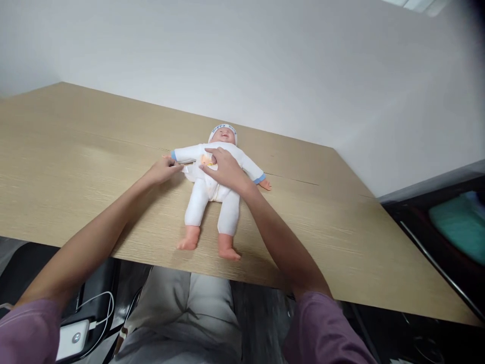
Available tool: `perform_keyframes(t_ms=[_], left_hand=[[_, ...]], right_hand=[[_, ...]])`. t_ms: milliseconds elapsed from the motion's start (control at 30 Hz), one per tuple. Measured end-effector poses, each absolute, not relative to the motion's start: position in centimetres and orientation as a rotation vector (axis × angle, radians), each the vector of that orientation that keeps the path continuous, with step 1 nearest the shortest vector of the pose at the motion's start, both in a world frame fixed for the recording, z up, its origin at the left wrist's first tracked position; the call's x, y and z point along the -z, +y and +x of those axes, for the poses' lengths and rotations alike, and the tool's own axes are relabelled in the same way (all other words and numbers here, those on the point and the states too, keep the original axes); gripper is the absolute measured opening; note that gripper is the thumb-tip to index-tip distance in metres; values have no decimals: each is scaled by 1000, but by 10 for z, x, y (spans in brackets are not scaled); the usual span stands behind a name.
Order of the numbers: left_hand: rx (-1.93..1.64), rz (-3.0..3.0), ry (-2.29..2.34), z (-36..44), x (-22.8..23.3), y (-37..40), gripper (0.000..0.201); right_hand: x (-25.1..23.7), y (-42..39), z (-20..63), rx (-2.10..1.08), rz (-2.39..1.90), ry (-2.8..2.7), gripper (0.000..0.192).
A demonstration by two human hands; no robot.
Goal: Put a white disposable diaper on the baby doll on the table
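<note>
On a light wooden table [76, 167] by a white wall [265, 60] lies a doll [214, 194].

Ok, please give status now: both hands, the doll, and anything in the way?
Left hand pinching the doll's sleeve end. Right hand flat on the chest. Doll on its back on the wooden table. Nothing beside it.

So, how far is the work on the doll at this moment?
Done: the doll lies on its back on the table, white suit on both legs and arms, cap on. In hand: the left hand pinches the suit near the doll's arm, and the right hand presses flat on the chest. Left: the suit looks loose and bunched at the side; whether it is closed there I cannot tell.
</note>
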State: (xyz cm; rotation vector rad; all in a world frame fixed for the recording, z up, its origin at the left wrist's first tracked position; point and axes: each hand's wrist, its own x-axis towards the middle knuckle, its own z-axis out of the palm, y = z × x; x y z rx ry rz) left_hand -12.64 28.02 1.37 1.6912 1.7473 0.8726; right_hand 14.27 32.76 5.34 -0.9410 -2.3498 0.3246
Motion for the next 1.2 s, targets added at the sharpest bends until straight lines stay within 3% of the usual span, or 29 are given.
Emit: perform_keyframes(t_ms=[100,233,467,600,900,1100,1200], left_hand=[[-1102,1480,1462,-115,-22,284,45],[-1151,1473,1345,-85,-37,297,45],[-1071,1550,1225,-43,-50,321,31],[-1258,1447,1310,-46,-36,324,25],[-1093,1596,1228,-60,-16,321,53],[-1255,1870,1645,-53,-30,304,32],[-1383,2019,1736,-41,-52,266,31]], right_hand=[[-46,332,139,-327,-1032,-2383,68],[-43,332,138,-339,-1068,-2380,75],[-54,331,136,-377,-1129,-2307,50],[-62,330,139,-537,-1187,-2221,55],[-61,334,141,-485,-1188,-2129,48],[-62,326,142,-403,-1154,-2012,54],[-65,292,146,-358,-1104,-1951,46]])
